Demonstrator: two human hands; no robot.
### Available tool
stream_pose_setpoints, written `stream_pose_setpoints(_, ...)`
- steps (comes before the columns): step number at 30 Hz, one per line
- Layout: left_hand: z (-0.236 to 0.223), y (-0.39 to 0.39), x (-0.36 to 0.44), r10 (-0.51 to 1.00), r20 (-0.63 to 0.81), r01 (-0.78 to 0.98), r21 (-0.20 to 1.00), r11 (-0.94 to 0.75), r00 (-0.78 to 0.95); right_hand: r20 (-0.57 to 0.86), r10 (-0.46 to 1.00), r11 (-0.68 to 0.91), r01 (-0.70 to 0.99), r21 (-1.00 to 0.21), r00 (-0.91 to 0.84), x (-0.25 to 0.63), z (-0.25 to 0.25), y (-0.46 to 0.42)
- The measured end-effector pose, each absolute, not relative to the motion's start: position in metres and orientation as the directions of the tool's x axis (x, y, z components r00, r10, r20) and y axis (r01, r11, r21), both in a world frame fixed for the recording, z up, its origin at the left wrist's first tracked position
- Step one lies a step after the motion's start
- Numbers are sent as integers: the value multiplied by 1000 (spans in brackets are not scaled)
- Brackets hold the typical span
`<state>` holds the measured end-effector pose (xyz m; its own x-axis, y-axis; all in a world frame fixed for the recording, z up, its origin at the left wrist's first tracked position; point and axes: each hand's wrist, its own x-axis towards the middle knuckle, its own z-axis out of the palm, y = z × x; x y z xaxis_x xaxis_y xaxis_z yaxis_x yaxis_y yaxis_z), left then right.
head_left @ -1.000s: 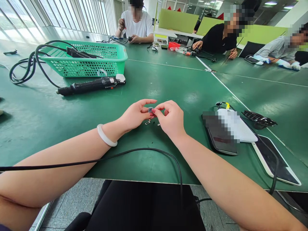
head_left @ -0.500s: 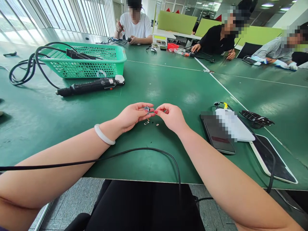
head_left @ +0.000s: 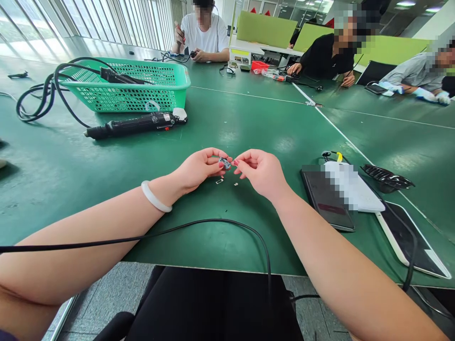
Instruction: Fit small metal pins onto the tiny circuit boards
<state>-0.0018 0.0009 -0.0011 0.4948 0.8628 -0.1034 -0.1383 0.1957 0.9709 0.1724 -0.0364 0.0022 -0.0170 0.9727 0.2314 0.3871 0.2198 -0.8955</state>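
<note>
Between the thumb and fingers of my left hand (head_left: pixel 202 169) sits a small grey-and-black electronic part (head_left: pixel 224 163), its exact kind too small to tell. Closed in a pinch, my right hand (head_left: pixel 261 173) has its fingertips against or right beside the part's right end. Whatever those fingertips hold, if anything, is too small to make out. On the green table (head_left: pixel 199 251) just below the hands lie a small pale rectangular frame (head_left: pixel 219 181) and a tiny light piece (head_left: pixel 236 184).
A black electric screwdriver (head_left: pixel 135 124) lies before a green basket (head_left: pixel 131 97) with cables. To the right are a dark phone (head_left: pixel 325 199), a white device (head_left: pixel 355 187), a tablet (head_left: pixel 415 241) and black glasses (head_left: pixel 387 179). A black cable (head_left: pixel 199 221) crosses my left forearm. Several people sit opposite.
The small part has turned in my left hand and looks tilted now. My right fingers have shifted and spread slightly beside it. The whole view has moved a little.
</note>
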Motion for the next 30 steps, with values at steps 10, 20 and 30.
stream_pose_setpoints(10,-4,3,-2,881,47,-83,997,-9,471,99,994,102,112,-988,-37,165,1,-37)
stream_pose_setpoints(20,3,-4,0,868,132,-7,989,-147,479,-155,985,-164,-133,-978,-73,164,-1,-35)
stream_pose_setpoints(30,0,-1,0,886,6,-141,988,67,464,161,985,128,359,-925,64,154,-6,-37)
